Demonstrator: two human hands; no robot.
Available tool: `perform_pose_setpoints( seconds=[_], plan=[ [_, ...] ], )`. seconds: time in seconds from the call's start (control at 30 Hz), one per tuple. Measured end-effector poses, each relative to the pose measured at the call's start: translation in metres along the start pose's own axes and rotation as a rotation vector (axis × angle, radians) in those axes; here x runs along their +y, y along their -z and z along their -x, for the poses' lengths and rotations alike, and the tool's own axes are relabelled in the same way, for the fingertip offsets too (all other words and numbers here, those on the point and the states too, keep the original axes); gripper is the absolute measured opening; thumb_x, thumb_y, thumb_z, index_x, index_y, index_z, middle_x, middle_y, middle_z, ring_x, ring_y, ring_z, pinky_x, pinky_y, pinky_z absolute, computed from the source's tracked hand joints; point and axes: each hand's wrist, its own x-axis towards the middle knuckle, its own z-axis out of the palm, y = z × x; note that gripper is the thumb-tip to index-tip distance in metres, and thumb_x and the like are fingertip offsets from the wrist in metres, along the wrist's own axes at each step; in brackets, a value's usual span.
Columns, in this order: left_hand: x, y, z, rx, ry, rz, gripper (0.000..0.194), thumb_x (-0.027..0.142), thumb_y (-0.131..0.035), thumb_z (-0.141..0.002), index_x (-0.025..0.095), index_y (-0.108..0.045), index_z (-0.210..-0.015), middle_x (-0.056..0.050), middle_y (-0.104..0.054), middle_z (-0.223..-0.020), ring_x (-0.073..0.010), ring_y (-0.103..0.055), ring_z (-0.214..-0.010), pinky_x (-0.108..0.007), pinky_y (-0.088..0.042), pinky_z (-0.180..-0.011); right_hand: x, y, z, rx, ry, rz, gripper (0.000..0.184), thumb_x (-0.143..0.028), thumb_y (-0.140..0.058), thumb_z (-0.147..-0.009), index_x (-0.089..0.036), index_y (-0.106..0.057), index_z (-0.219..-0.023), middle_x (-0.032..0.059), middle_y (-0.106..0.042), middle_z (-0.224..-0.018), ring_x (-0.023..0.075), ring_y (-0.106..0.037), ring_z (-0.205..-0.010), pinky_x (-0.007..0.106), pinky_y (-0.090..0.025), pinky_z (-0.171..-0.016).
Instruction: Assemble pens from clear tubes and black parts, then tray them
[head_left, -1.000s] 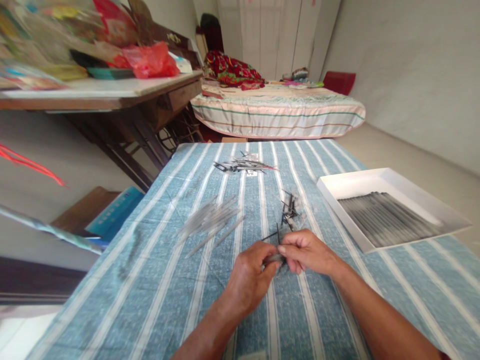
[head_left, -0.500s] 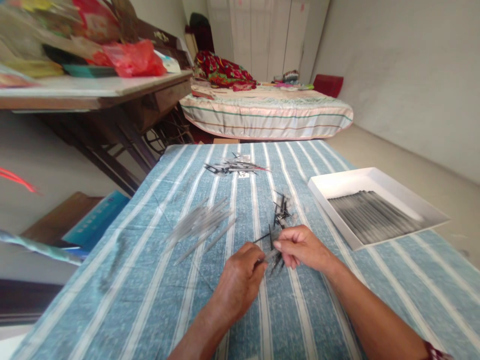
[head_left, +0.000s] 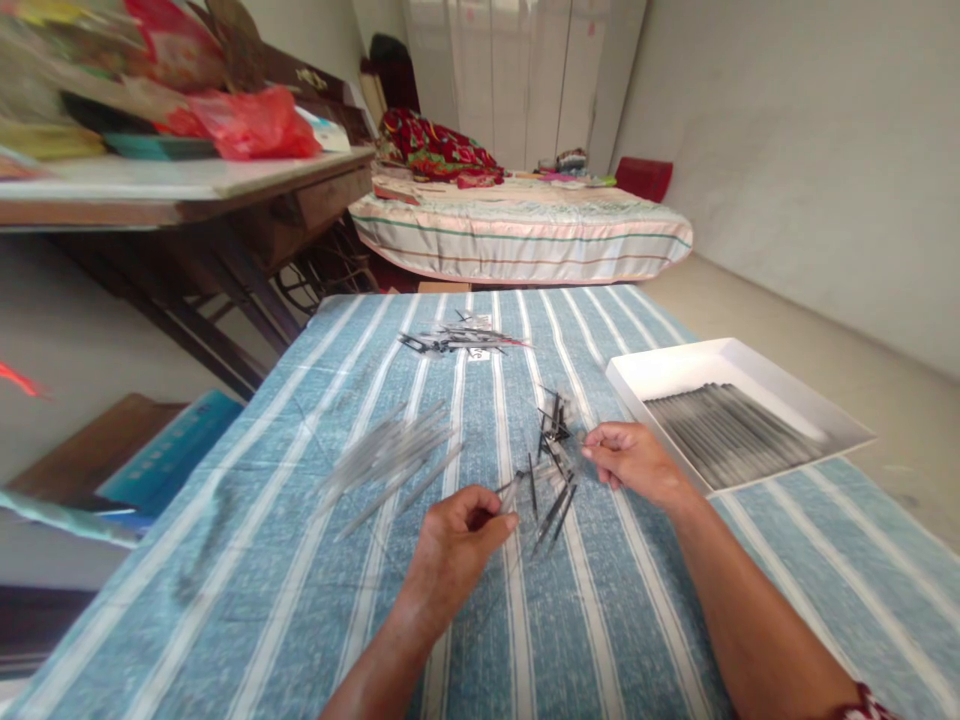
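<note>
My left hand (head_left: 466,538) is closed in a pinch on a slim see-through piece with a dark end (head_left: 513,490), just above the striped cloth. To its right, my right hand (head_left: 634,462) has its thumb and fingertips together beside a loose heap of short black sticks and clear bits (head_left: 555,425). What it pinches, if anything, is too small to make out. Several thin black sticks (head_left: 556,515) lie between the two hands. Left of them is a pile of long, grey, translucent tubes (head_left: 401,455), blurred.
An open white box (head_left: 847,437) at the right holds a row of dark grey rods (head_left: 735,430). Farther back lies another heap of thin dark and clear pieces (head_left: 461,338). A side table (head_left: 247,178) with bags stands at the left; a bed (head_left: 525,235) is beyond.
My hands have moved apart: the right hand went right and slightly up, the left slightly left. More black sticks now show between them. The view has shifted a little.
</note>
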Motion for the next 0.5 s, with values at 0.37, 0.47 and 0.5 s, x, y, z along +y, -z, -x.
perform_pose_setpoints(
  seconds=[0.37, 0.47, 0.5],
  plan=[
    [0.004, 0.001, 0.001, 0.005, 0.065, 0.108, 0.017, 0.029, -0.063, -0.066, 0.016, -0.052, -0.062, 0.006, -0.049, -0.050, -0.0068, -0.036, -0.046, -0.019, -0.028, -0.045, 0.017, -0.013, -0.003, -0.097, 0.169, 0.239, 0.008, -0.021, -0.053, -0.071, -0.017, -0.059, -0.074, -0.0076, -0.043, -0.045, 0.0071, -0.042, -0.041, 0.017, -0.029, -0.041],
    [0.004, 0.002, 0.001, 0.011, 0.068, 0.112, 0.016, 0.028, -0.062, -0.067, 0.016, -0.052, -0.063, 0.005, -0.052, -0.050, -0.0074, -0.039, -0.046, -0.019, -0.029, -0.045, 0.022, -0.014, -0.005, -0.058, 0.212, 0.288, 0.010, -0.023, -0.052, -0.072, -0.017, -0.060, -0.074, -0.0074, -0.043, -0.046, 0.0071, -0.040, -0.042, 0.018, -0.028, -0.043],
    [0.004, 0.002, 0.001, 0.014, 0.070, 0.115, 0.016, 0.028, -0.062, -0.067, 0.016, -0.052, -0.063, 0.005, -0.052, -0.050, -0.0076, -0.039, -0.046, -0.019, -0.029, -0.044, 0.023, -0.014, -0.006, -0.038, 0.225, 0.305, 0.010, -0.023, -0.052, -0.073, -0.017, -0.060, -0.073, -0.0072, -0.043, -0.046, 0.0071, -0.040, -0.042, 0.018, -0.028, -0.043]
  ],
)
